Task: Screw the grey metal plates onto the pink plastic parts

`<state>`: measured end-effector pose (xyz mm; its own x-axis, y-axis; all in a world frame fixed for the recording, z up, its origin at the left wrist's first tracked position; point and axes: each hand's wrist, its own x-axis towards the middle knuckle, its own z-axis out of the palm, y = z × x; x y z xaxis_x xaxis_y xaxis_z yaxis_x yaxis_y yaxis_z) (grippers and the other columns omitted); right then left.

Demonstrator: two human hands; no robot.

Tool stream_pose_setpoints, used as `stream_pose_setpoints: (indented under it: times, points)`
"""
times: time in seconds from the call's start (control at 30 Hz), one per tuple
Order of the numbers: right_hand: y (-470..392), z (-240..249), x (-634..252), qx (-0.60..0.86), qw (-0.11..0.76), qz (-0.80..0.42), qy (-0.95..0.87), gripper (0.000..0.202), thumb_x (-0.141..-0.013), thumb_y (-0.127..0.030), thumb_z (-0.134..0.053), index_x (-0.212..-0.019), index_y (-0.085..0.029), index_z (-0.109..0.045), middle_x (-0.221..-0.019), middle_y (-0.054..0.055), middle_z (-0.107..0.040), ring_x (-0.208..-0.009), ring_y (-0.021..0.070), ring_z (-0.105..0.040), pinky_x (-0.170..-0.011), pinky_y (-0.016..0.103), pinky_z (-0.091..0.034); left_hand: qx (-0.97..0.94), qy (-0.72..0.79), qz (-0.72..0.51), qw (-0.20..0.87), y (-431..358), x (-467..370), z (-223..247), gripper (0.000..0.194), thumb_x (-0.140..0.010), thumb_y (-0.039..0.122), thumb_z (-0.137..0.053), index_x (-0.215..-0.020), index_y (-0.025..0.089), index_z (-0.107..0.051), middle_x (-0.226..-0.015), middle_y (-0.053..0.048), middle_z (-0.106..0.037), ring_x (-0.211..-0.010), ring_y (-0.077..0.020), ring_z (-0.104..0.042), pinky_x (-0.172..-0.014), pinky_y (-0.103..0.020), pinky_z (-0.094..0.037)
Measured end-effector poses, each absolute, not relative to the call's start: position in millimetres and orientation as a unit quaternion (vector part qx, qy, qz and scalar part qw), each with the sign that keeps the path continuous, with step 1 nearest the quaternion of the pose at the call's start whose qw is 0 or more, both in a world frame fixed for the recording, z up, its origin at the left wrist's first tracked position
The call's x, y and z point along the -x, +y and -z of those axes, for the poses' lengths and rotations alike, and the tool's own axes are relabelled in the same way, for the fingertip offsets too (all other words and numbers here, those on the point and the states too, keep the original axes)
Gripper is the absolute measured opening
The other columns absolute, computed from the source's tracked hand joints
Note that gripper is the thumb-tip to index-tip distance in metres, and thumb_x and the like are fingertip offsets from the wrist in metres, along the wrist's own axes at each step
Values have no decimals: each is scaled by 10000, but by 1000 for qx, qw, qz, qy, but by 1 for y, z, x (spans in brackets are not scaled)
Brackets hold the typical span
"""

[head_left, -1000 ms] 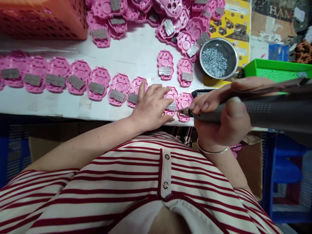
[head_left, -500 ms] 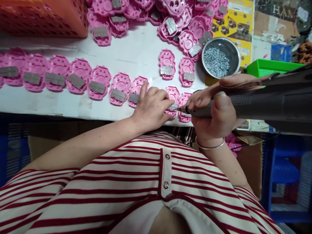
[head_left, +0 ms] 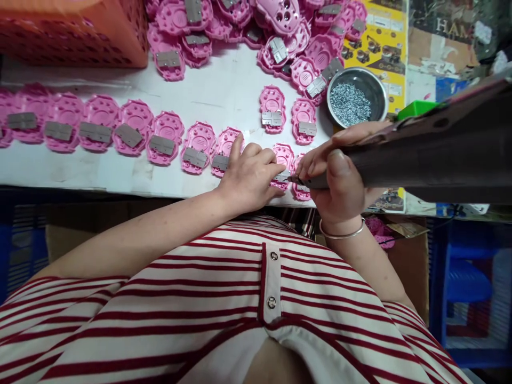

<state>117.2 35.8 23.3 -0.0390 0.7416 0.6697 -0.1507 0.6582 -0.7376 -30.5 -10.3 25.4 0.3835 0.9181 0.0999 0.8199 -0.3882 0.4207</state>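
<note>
My left hand (head_left: 248, 180) rests on the table with thumb and index finger pressed against a pink plastic casing (head_left: 283, 153), holding it down. A grey metal plate (head_left: 281, 176) lies across the casing's lower part. Wrapped in my right hand (head_left: 340, 186) is a dark electric screwdriver (head_left: 424, 160), held nearly level, its bit tip at the metal plate. Whether a screw sits under the tip is too small to tell. Another pink casing (head_left: 300, 193) lies partly hidden under my right fingers. Close to my left hand's outer fingers is one more casing (head_left: 228, 140) with its plate.
A row of similar casings (head_left: 166, 130) runs left along the table (head_left: 224, 80). A heap of them (head_left: 280, 32) lies at the back. A metal bowl (head_left: 384, 98) of small screws stands behind my right hand. An orange basket (head_left: 80, 37) occupies the back left.
The screwdriver's rear end has swung slightly, and my right hand has shifted a little left. My left hand stays on the same casing. The whole view has moved slightly.
</note>
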Motion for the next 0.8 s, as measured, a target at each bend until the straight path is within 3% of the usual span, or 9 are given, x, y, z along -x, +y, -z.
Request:
stream_pose_setpoints:
  times: [0.07, 0.2, 0.4, 0.8]
  points:
    - [33, -36, -120, 206, 706, -305, -605, 287, -830, -535, -700, -1054, -376, -614, -572, -90, -475, -332, 66, -327, -334, 253, -326, -820, 529, -161, 150, -10, 31, -24, 246, -826, 369, -774, -1044, 255, -769, -1045, -66, -680, -1102, -329, -537, -1174, -729, -208]
    - [20, -63, -142, 246, 741, -261, -568, 92, -859, -361, -666, -945, -341, -693, -545, -86, -459, -389, 76, -395, -384, 239, -418, -816, 529, -179, 151, -12, 32, -21, 252, -834, 383, -760, -1052, 256, -770, -1029, -71, -678, -1085, -331, -550, -1161, -706, -238]
    - [6, -63, -173, 300, 748, -209, -554, 129, -856, -287, -630, -927, -324, -731, -525, -79, -434, -386, 62, -367, -388, 216, -428, -816, 532, -185, 133, -17, 33, -19, 253, -837, 398, -754, -1051, 264, -770, -1005, -74, -674, -1051, -337, -566, -1154, -695, -256]
    - [5, -50, -172, 325, 751, -219, -531, 85, -865, -344, -666, -935, -297, -658, -532, -87, -387, -385, 67, -405, -397, 225, -425, -812, 535, -192, 132, -18, 34, -16, 242, -839, 418, -753, -1049, 299, -760, -992, -59, -671, -1026, -329, -558, -1128, -690, -290]
